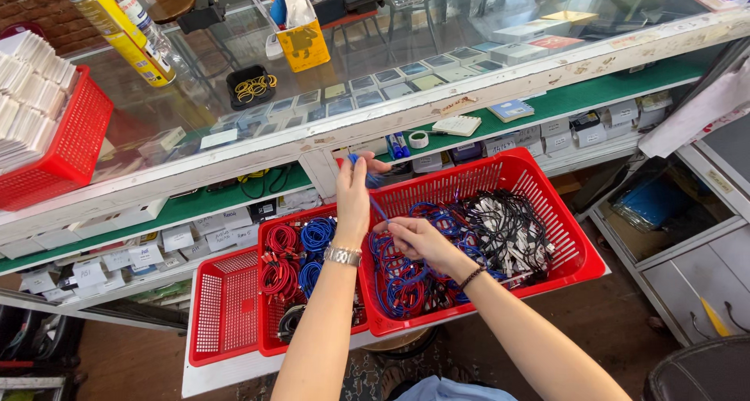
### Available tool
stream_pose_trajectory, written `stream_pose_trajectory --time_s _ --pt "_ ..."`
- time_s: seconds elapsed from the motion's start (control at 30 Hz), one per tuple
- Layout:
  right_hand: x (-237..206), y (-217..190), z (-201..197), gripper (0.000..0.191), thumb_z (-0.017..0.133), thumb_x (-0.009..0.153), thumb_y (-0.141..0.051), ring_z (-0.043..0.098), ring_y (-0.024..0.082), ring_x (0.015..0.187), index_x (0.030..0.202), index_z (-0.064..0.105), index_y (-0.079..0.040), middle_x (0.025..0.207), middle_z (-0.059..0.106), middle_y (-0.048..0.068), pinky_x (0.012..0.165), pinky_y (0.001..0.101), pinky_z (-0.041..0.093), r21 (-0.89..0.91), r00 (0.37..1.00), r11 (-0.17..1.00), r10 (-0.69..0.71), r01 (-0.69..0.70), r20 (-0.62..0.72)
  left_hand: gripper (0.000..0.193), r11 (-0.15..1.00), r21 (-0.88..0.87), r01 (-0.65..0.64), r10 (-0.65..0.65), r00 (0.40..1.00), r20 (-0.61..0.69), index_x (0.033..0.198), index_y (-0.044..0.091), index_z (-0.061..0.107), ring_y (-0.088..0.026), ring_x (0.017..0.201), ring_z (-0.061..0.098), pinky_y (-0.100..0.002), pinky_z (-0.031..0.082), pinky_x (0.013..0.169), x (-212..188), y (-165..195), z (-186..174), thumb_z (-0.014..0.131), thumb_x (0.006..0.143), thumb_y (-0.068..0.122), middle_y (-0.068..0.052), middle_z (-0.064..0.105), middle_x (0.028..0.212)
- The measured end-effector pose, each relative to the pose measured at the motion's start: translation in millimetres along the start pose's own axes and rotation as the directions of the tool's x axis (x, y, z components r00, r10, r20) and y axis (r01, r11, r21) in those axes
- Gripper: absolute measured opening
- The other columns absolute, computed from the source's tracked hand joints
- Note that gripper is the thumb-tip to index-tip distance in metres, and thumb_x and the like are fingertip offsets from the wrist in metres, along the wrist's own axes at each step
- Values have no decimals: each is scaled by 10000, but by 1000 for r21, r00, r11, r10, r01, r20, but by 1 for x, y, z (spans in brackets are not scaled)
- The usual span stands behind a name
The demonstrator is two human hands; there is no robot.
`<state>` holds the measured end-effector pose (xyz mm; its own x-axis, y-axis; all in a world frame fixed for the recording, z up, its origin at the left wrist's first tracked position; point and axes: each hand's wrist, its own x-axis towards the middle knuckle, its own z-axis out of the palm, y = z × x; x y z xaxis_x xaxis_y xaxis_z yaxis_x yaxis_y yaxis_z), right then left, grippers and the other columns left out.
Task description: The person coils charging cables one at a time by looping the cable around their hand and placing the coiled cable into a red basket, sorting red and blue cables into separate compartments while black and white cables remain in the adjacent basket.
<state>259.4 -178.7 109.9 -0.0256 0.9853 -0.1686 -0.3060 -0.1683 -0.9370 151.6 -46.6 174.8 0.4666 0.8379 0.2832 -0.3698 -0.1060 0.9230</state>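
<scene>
A yellow spray can [117,27] stands at the upper left of the glass bench [469,53], beside a red basket of white packets [66,139]. A yellow box [303,45] and a black tray of rubber bands [251,87] sit mid-top. A tape roll [419,139] and notepad [457,125] lie on the green shelf [594,94].

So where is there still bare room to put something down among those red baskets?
The far-left small red basket looks bare. The middle basket is packed with red and blue coiled cables; the large basket is crowded with cables, where both hands work a blue cable.
</scene>
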Motion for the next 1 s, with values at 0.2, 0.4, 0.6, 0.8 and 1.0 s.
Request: stream_pose_trajectory --time_s 0.2,0.4,0.6,0.8,1.0 --pt "-6 -75 -63 334 576 1016 -242 319 32 510 1217 727 -22 623 441 -89 443 197 243 -232 964 942 260 -242 53 225 316 833 -454 68 887 457 983 5 582 -315 814 681 -449 519 827 -11 -20 -14 504 1064 200 -156 686 818" --pt "-23 -136 -130 247 741 884 -276 551 74 627 1003 860 -95 720 664 -24 559 247 429 -767 974 602 182 -221 -138 370 157 792 -590 15 803 595 881 -6 603 -387 772 654 -482 498 790 -30 -49 -39 587 977 351 -197 672 741" --pt "-27 -129 -168 261 731 883 -354 740 283 878 1029 815 -154 957 788 133 822 401 572 -914 875 281 -307 -292 -374 415 725 671 158 -562 699 443 819 67 616 -216 609 478 -469 553 818 -22 -39 -50 511 1086 368 -23 484 651" --pt "0 -29 -101 241 626 959 -299 729 261 926 1028 780 -127 1017 765 95 823 389 574 -884 822 467 -494 -23 -283 333 647 -538 541 -183 795 578 931 68 572 -127 661 486 -403 499 1018 -7 -1 -6 425 1153 268 47 430 704" --pt "-7 4 -27 275 565 1008 -285 670 204 841 1061 772 -111 1000 798 23 807 330 564 -646 997 759 -73 82 41 276 906 -373 202 -162 977 136 1028 51 576 -205 924 670 -431 500 1059 18 -7 6 387 1073 246 -28 687 867"
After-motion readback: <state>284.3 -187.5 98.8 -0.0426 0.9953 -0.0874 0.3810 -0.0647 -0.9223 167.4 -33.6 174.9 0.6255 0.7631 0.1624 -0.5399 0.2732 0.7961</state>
